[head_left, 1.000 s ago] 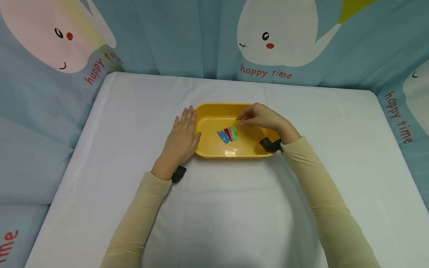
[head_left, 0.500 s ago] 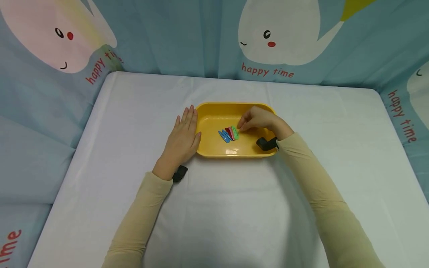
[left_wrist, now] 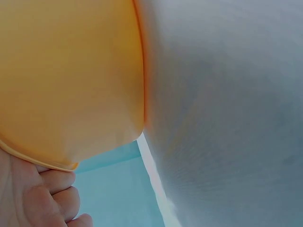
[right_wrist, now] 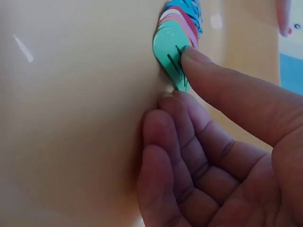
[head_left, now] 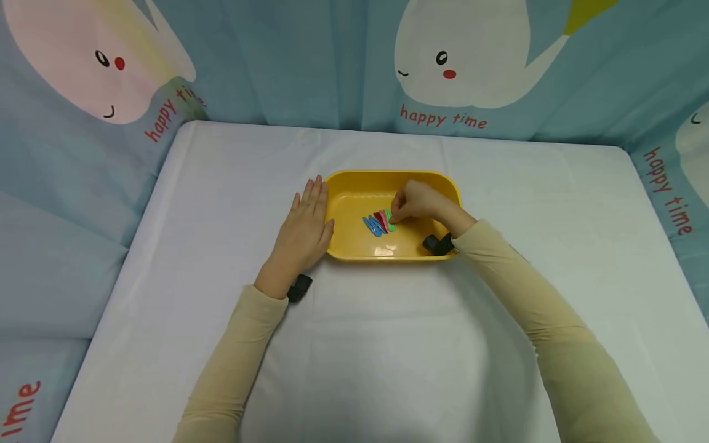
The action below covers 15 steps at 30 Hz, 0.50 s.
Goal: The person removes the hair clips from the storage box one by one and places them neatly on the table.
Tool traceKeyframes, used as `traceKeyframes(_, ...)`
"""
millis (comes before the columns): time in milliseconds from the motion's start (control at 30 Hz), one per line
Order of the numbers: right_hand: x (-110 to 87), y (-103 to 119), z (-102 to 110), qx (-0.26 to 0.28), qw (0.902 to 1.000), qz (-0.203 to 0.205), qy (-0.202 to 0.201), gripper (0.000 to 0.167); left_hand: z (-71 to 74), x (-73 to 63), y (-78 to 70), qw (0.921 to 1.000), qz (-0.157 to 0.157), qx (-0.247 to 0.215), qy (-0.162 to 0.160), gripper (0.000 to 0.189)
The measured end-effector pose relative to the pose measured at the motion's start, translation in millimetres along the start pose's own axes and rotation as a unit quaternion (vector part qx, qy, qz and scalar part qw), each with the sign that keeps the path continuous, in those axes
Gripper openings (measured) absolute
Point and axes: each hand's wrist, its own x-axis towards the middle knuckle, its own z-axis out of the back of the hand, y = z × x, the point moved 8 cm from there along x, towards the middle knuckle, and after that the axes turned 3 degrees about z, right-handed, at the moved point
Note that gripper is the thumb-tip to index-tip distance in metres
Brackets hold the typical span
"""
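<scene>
Several snap hair clips lie in an overlapping row inside a yellow tray [head_left: 354, 249]: blue hair clips [head_left: 373, 226] at the left, red and pink ones in the middle, green at the right end. My right hand [head_left: 418, 201] reaches into the tray and pinches the green hair clip [right_wrist: 166, 45]. In the right wrist view its thumb lies on the clip's edge, and a fingertip meets the narrow end. My left hand [head_left: 301, 237] rests against the tray's left side with fingers straight; the left wrist view shows those fingers [left_wrist: 61, 201] under the tray's rim.
The tray stands on a table with a white cloth [head_left: 376, 344]. A blue curtain [head_left: 299, 61] printed with whales hangs behind the table and at its sides. Black wrist cameras sit at both wrists, the right camera [head_left: 437, 245] over the tray's right part.
My right hand has moved down and left inside the tray, from above the clips' right side onto the green hair clip. The left hand stays at the tray's left side.
</scene>
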Motion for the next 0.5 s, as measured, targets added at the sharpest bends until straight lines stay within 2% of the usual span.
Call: traceKeyframes(500, -2.6, -3.9, 0.8, 0.028, 0.9990, -0.032, -0.014, 0.014, 1.6, -0.6, -0.2, 1.0000, 0.000, -0.008, 0.000, 0.062)
